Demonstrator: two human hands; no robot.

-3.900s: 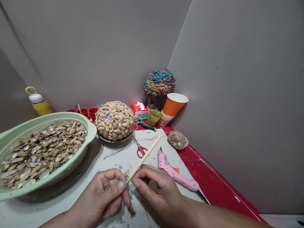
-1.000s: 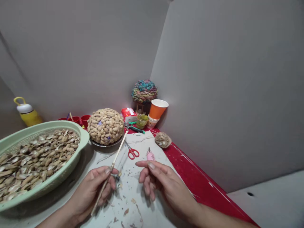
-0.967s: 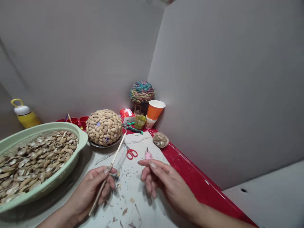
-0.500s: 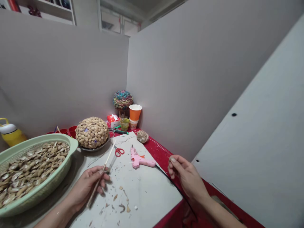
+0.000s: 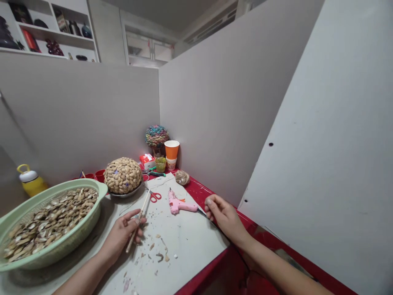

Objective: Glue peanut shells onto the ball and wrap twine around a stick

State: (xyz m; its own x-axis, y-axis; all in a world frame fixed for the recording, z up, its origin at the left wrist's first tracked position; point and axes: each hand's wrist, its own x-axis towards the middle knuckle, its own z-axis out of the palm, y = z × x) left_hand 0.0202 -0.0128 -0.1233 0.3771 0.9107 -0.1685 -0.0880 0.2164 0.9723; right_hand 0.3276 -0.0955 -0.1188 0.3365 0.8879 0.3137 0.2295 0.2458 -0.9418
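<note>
My left hand (image 5: 124, 231) is closed round a thin pale wooden stick (image 5: 145, 201), which slants up and away over the white board (image 5: 196, 246). Its far end comes close to the red-handled scissors (image 5: 156, 197). My right hand (image 5: 225, 219) hovers over the red table edge with thumb and fingers pinched together; whatever sits between them is too small to make out. Just left of that hand, a pink glue gun (image 5: 181, 205) lies on its side, its black cord running beneath my wrist.
A green basket (image 5: 102, 189) of nutshells stands left. Behind are a peanut-covered dome (image 5: 123, 175) on a metal dish, a twine ball (image 5: 182, 177), paper cups (image 5: 171, 151) and a colourful mushroom-shaped piece (image 5: 156, 136). Shell scraps (image 5: 160, 257) litter the board. Grey partitions (image 5: 215, 123) enclose the table.
The camera view has tilted up, showing more of the shelves. My right hand appears slightly nearer the glue gun. My left hand still grips the stick, and my right fingers remain pinched.
</note>
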